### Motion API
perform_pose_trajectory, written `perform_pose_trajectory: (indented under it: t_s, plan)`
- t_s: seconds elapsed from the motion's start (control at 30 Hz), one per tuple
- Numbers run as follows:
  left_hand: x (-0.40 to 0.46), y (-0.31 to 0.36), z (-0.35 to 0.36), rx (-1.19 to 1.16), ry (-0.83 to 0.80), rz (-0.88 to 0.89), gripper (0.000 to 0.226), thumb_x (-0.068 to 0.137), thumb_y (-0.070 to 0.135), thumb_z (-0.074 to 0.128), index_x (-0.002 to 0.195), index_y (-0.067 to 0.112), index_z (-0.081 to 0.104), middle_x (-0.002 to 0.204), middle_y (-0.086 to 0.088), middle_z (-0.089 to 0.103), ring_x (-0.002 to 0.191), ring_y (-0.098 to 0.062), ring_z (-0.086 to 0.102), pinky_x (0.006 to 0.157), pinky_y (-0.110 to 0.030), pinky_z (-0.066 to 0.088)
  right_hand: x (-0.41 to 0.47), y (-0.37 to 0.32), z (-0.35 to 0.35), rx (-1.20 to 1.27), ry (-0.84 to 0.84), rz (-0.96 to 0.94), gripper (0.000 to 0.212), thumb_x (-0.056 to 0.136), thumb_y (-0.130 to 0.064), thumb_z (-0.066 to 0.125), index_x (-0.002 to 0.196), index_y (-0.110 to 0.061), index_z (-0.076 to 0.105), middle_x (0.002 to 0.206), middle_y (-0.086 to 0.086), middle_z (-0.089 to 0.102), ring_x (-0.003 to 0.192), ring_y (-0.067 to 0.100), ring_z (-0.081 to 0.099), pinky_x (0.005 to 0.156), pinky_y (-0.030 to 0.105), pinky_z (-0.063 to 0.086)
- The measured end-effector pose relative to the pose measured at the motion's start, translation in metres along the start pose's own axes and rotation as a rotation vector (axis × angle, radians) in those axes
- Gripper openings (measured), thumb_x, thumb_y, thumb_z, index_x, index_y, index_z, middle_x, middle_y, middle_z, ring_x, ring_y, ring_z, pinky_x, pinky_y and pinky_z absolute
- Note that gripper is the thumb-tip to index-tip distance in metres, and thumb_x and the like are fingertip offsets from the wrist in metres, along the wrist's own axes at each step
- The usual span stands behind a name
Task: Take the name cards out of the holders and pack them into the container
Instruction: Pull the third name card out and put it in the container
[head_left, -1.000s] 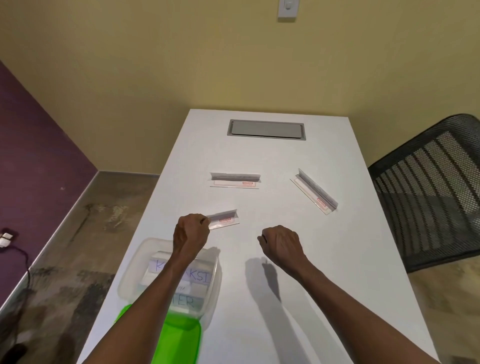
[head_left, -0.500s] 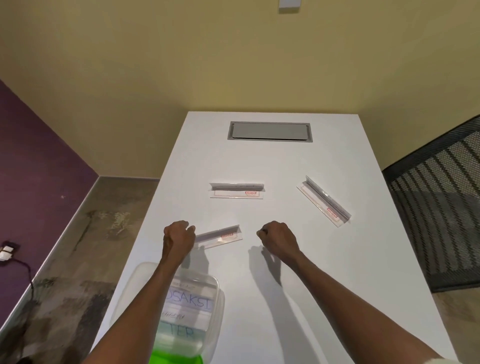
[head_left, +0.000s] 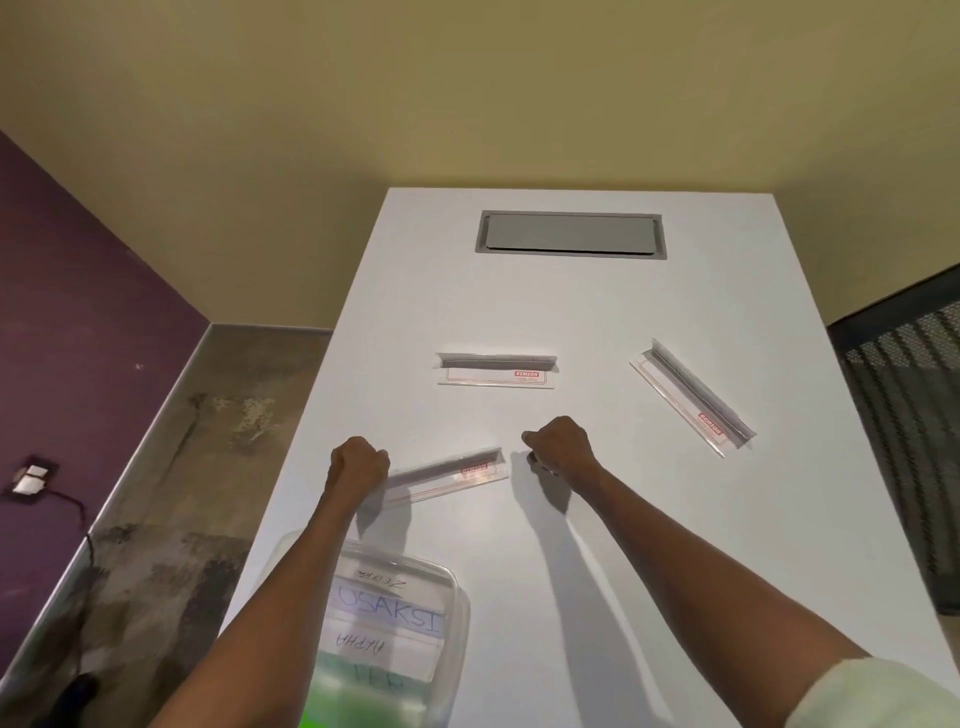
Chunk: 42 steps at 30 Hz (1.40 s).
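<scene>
Left hand (head_left: 358, 464) curled at near holder's (head_left: 445, 474) left end, grip unclear. Right hand (head_left: 560, 447) fisted just right of it, apart. Two more holders (head_left: 497, 370) (head_left: 693, 398) farther back. Name cards (head_left: 387, 618) stacked in container (head_left: 460, 618) near table (head_left: 675, 519) edge.

Three clear holders (head_left: 497, 370) (head_left: 692, 398) (head_left: 447, 474) lie apart; handwritten name cards (head_left: 387, 621) stack in the translucent container (head_left: 460, 613)

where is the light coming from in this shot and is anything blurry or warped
Head view: arm shadows fall forward and left on the table, so light likely comes from behind and right; the wide lens bows the table edges; the container at the bottom edge is soft, and the left hand slightly smeared.
</scene>
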<state>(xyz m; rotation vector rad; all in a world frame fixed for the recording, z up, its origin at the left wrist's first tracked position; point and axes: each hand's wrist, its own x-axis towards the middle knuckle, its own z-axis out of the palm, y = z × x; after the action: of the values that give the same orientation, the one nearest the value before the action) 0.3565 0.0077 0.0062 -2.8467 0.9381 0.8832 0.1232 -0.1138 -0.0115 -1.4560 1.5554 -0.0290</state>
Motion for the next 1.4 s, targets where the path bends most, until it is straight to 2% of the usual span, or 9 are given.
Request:
perform_pose_trajectory:
  t_s: [0.13, 0.33, 0.5, 0.67, 0.73, 0.87, 1.03, 1.27, 1.4]
  plan:
    - [0.008, 0.000, -0.004, 0.193, 0.013, 0.016, 0.040, 0.094, 0.008, 0.046, 0.132, 0.016, 0.049, 0.126, 0.000, 0.062, 0.118, -0.022, 0.058, 0.063, -0.024, 0.046, 0.008, -0.007, 0.010, 0.020, -0.021, 0.023, 0.024, 0.073, -0.018, 0.056, 0.051, -0.011, 0.057, 0.042, -0.003, 0.061, 0.026, 0.006, 0.050, 0.043, 0.019, 0.039]
    - [0.013, -0.006, -0.008, -0.217, -0.056, -0.236, 0.030, 0.089, 0.017, 0.056, 0.116, 0.007, 0.063, 0.116, -0.012, 0.067, 0.106, -0.029, 0.064, 0.087, -0.038, 0.057, 0.018, -0.020, 0.024, -0.008, -0.038, 0.004, 0.023, 0.069, -0.022, 0.056, 0.049, -0.011, 0.061, 0.042, 0.000, 0.064, 0.034, 0.006, 0.053, 0.047, 0.022, 0.042]
    - [0.013, -0.002, -0.014, 0.050, -0.163, -0.196, 0.031, 0.087, 0.013, 0.053, 0.114, 0.011, 0.066, 0.115, -0.006, 0.068, 0.108, -0.024, 0.065, 0.097, -0.030, 0.049, 0.021, -0.025, 0.030, -0.078, -0.025, -0.008, 0.017, 0.067, -0.019, 0.059, 0.059, -0.008, 0.068, 0.047, -0.001, 0.065, 0.050, 0.014, 0.057, 0.054, 0.025, 0.048]
    - [0.003, 0.003, -0.011, 0.060, -0.189, -0.277, 0.030, 0.085, 0.014, 0.058, 0.058, 0.018, 0.046, 0.063, -0.002, 0.052, 0.066, -0.023, 0.061, 0.067, -0.023, 0.042, 0.020, -0.023, 0.029, -0.096, -0.043, -0.004, 0.011, 0.068, -0.013, 0.066, 0.059, -0.009, 0.069, 0.055, 0.003, 0.068, 0.049, 0.013, 0.055, 0.054, 0.024, 0.047]
    - [0.000, 0.003, -0.013, 0.008, -0.202, -0.244, 0.027, 0.085, 0.015, 0.059, 0.062, 0.019, 0.048, 0.067, 0.001, 0.055, 0.062, -0.020, 0.057, 0.062, -0.020, 0.040, 0.018, -0.023, 0.027, -0.133, -0.053, -0.007, 0.003, 0.066, -0.011, 0.068, 0.063, -0.009, 0.068, 0.055, 0.004, 0.065, 0.051, 0.016, 0.053, 0.053, 0.024, 0.044]
    - [-0.007, 0.009, -0.021, 0.005, -0.101, -0.261, 0.023, 0.087, 0.017, 0.056, 0.106, 0.015, 0.067, 0.108, 0.002, 0.069, 0.092, -0.016, 0.063, 0.096, -0.026, 0.039, 0.013, -0.023, 0.017, -0.176, -0.019, -0.009, 0.005, 0.063, -0.010, 0.070, 0.067, -0.009, 0.067, 0.052, 0.002, 0.057, 0.057, 0.021, 0.054, 0.051, 0.023, 0.041]
    - [-0.007, 0.022, -0.024, -0.112, -0.049, -0.109, 0.036, 0.085, 0.014, 0.060, 0.121, 0.016, 0.059, 0.117, 0.000, 0.066, 0.106, -0.017, 0.064, 0.079, -0.020, 0.048, 0.009, -0.021, -0.007, -0.130, 0.059, 0.019, 0.022, 0.064, -0.011, 0.070, 0.055, -0.012, 0.050, 0.053, 0.001, 0.053, 0.055, 0.022, 0.053, 0.043, 0.019, 0.035]
    - [-0.028, 0.054, -0.016, -0.518, 0.054, 0.015, 0.008, 0.061, 0.011, 0.061, 0.063, 0.006, 0.066, 0.074, -0.016, 0.069, 0.085, -0.032, 0.069, 0.065, -0.025, 0.050, -0.010, -0.001, -0.054, 0.041, 0.176, -0.036, 0.012, 0.072, -0.007, 0.066, 0.076, 0.004, 0.069, 0.071, 0.014, 0.062, 0.071, 0.027, 0.059, 0.060, 0.025, 0.043]
    - [-0.040, 0.073, -0.005, -0.584, 0.109, 0.080, 0.010, 0.076, 0.006, 0.068, 0.080, 0.011, 0.076, 0.085, -0.009, 0.075, 0.086, -0.030, 0.071, 0.074, -0.034, 0.055, -0.022, 0.019, -0.074, 0.097, 0.234, -0.051, 0.028, 0.070, 0.001, 0.064, 0.049, -0.012, 0.050, 0.054, 0.008, 0.045, 0.061, 0.023, 0.040, 0.053, 0.023, 0.032]
